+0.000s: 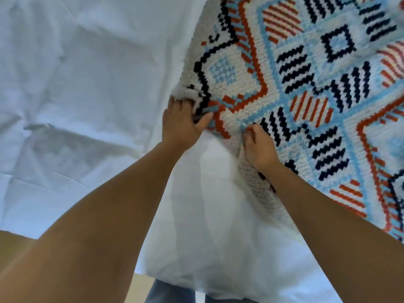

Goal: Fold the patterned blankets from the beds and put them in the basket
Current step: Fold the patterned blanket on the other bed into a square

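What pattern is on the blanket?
Geometric diamonds and stripes on the blanket: navy, orange-red, light blue, cream; head view.

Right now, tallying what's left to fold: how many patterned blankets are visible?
1: the patterned blanket, on the white sheet at right, gripped by left hand and right hand. More may be hidden.

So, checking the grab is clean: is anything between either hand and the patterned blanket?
Nothing visible. The left hand and right hand both grip the patterned blanket at its near corner, on the white sheet.
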`<act>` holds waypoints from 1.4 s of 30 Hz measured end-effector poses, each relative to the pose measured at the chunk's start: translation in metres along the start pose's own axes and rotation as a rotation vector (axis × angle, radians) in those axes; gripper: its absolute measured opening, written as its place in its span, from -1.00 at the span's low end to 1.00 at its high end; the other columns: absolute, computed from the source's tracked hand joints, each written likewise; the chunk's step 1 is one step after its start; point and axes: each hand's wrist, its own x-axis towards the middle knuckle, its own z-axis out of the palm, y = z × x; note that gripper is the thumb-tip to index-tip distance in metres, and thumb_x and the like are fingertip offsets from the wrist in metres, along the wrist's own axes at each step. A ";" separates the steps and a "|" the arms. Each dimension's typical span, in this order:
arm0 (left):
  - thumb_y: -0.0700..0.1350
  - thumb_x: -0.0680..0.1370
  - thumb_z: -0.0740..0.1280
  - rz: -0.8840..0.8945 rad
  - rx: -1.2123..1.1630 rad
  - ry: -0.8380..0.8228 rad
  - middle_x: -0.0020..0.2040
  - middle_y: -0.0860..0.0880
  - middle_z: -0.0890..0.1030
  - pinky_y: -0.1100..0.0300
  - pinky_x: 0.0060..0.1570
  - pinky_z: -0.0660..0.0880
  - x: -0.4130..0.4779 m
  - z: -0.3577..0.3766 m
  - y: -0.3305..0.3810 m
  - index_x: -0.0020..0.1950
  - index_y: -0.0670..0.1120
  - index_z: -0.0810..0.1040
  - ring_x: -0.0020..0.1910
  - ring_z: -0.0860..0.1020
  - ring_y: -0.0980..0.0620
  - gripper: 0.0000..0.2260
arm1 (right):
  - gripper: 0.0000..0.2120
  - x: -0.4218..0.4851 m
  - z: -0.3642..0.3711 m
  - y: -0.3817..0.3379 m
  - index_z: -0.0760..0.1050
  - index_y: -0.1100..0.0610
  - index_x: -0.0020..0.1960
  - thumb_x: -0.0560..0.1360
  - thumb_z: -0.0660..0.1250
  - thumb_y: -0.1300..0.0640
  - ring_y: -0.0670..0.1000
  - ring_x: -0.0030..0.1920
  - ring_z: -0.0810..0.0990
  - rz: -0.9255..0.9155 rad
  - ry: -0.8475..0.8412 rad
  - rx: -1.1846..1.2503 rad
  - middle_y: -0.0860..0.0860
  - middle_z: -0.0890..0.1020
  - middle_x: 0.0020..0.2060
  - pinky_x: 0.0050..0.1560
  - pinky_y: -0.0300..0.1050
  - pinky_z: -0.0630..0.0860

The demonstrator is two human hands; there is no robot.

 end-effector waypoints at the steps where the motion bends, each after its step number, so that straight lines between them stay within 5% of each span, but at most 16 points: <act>1: 0.19 0.46 0.28 0.080 -0.048 0.005 0.39 -0.17 0.34 -0.09 0.33 0.26 0.005 0.001 0.009 0.38 -0.16 0.32 0.41 0.22 -0.16 -0.38 | -0.88 0.005 -0.008 0.006 0.38 0.11 0.02 0.61 0.09 0.12 -0.11 -0.39 0.41 0.038 0.022 -0.002 -0.07 0.46 -0.29 -0.46 -0.26 0.31; 5: 0.10 0.34 0.44 0.202 -0.163 -0.023 0.13 -0.15 0.47 0.04 0.09 0.42 0.016 0.009 0.037 0.14 -0.20 0.44 0.11 0.45 -0.13 -0.47 | -0.85 0.021 -0.027 0.031 0.36 0.14 0.00 0.59 0.13 0.06 -0.05 -0.39 0.42 0.120 0.159 -0.105 0.01 0.50 -0.27 -0.35 -0.14 0.36; 8: -0.04 0.46 0.36 0.182 -0.042 0.033 0.16 -0.21 0.45 -0.01 0.06 0.42 0.017 0.021 0.040 0.11 -0.28 0.47 0.09 0.46 -0.17 -0.64 | -0.84 0.022 -0.032 0.041 0.33 0.15 0.04 0.58 0.17 0.05 0.03 -0.28 0.47 0.120 0.218 -0.221 0.03 0.49 -0.16 -0.26 -0.10 0.40; 13: -0.18 0.47 0.25 0.143 -0.126 0.171 -0.29 -0.21 0.51 0.04 -0.25 0.37 0.010 0.025 0.058 -0.25 -0.26 0.45 -0.27 0.47 -0.15 -0.84 | -0.91 0.010 -0.027 0.036 0.47 0.30 -0.08 0.41 0.30 0.34 0.18 -0.20 0.48 -0.421 0.329 -0.558 0.22 0.51 -0.18 -0.26 0.03 0.50; 17: -0.09 0.55 0.20 -0.025 -0.318 0.051 -0.41 -0.04 0.48 0.23 -0.40 0.33 0.002 0.024 0.065 -0.25 -0.15 0.39 -0.43 0.43 0.00 -0.79 | -0.48 -0.006 -0.014 0.032 0.40 0.21 0.15 0.43 0.19 -0.20 0.14 0.06 0.43 -0.329 -0.014 -0.695 0.12 0.49 0.05 0.10 0.07 0.41; 19: -0.04 0.55 0.24 -0.097 -0.397 0.045 -0.47 0.07 0.40 0.35 -0.48 0.23 0.000 0.020 0.062 -0.37 -0.05 0.34 -0.48 0.36 0.14 -0.71 | -0.37 -0.009 -0.010 0.028 0.32 0.19 0.26 0.41 0.24 -0.25 0.15 0.18 0.39 -0.267 -0.068 -0.805 0.12 0.45 0.17 0.16 0.07 0.34; 22: 0.15 0.42 0.36 -0.097 -0.433 -0.199 -0.37 0.07 0.51 0.28 -0.39 0.35 -0.007 0.008 0.051 -0.32 -0.04 0.50 -0.36 0.47 0.13 -0.72 | -0.67 -0.011 -0.006 0.015 0.40 0.22 0.20 0.54 0.17 0.03 0.16 0.13 0.42 -0.328 0.020 -0.782 0.15 0.50 0.13 0.11 0.03 0.33; 25: 0.13 0.37 0.40 0.207 0.262 -0.483 0.05 -0.08 0.43 0.12 -0.07 0.37 -0.022 0.001 0.031 0.02 -0.16 0.55 0.02 0.41 -0.05 -0.59 | -0.75 -0.018 -0.002 0.001 0.46 0.23 0.10 0.56 0.12 0.13 0.17 0.04 0.48 -0.367 0.064 -0.657 0.17 0.57 0.04 0.06 0.03 0.35; 27: 0.00 0.47 0.31 0.324 0.551 -0.369 0.24 -0.15 0.32 0.01 0.11 0.29 -0.032 0.004 0.016 0.20 -0.20 0.46 0.20 0.29 -0.14 -0.60 | -0.75 -0.028 0.002 -0.007 0.46 0.24 0.08 0.55 0.11 0.12 0.16 0.01 0.49 -0.357 0.082 -0.603 0.16 0.58 0.01 0.03 0.02 0.37; 29: -0.03 0.51 0.25 0.295 0.485 -0.220 0.30 -0.13 0.32 0.01 0.17 0.24 -0.041 0.001 0.010 0.30 -0.17 0.42 0.28 0.25 -0.16 -0.60 | -0.75 -0.038 0.006 -0.011 0.46 0.26 0.06 0.55 0.11 0.12 0.16 -0.02 0.50 -0.357 0.100 -0.590 0.18 0.57 -0.02 0.00 0.02 0.38; 32: 0.06 0.46 0.24 0.228 0.165 -0.106 0.19 -0.11 0.48 0.06 0.16 0.28 -0.055 -0.011 0.002 0.16 -0.19 0.57 0.27 0.31 -0.12 -0.59 | -0.76 -0.054 0.012 -0.017 0.46 0.29 0.05 0.54 0.13 0.14 0.18 -0.03 0.48 -0.372 0.081 -0.572 0.21 0.56 -0.03 -0.03 0.03 0.38; 35: 0.11 0.35 0.19 0.145 -0.092 -0.016 -0.26 -0.13 0.50 0.15 -0.23 0.32 -0.081 -0.035 -0.021 -0.29 -0.22 0.53 -0.10 0.47 -0.11 -0.61 | -0.78 -0.073 0.028 -0.031 0.46 0.29 0.02 0.54 0.15 0.15 0.18 -0.05 0.47 -0.433 0.010 -0.531 0.21 0.55 -0.06 -0.08 0.02 0.39; 38: 0.25 0.40 0.09 0.139 0.012 -0.063 -0.52 -0.08 0.33 0.17 -0.38 0.18 -0.115 -0.059 -0.068 -0.51 -0.15 0.32 -0.41 0.36 -0.06 -0.49 | -0.80 -0.102 0.062 -0.046 0.45 0.27 0.02 0.54 0.16 0.15 0.16 -0.07 0.47 -0.480 -0.078 -0.474 0.18 0.52 -0.06 -0.20 -0.03 0.39; 42: 0.22 0.56 0.03 -0.104 0.338 -0.240 -0.50 0.01 0.36 0.16 -0.32 0.30 -0.157 -0.078 -0.146 -0.49 -0.04 0.30 -0.29 0.53 -0.12 -0.49 | -0.78 -0.138 0.117 -0.049 0.42 0.23 0.10 0.58 0.09 0.14 0.15 -0.08 0.50 -0.442 -0.185 -0.486 0.14 0.50 -0.02 -0.23 -0.06 0.33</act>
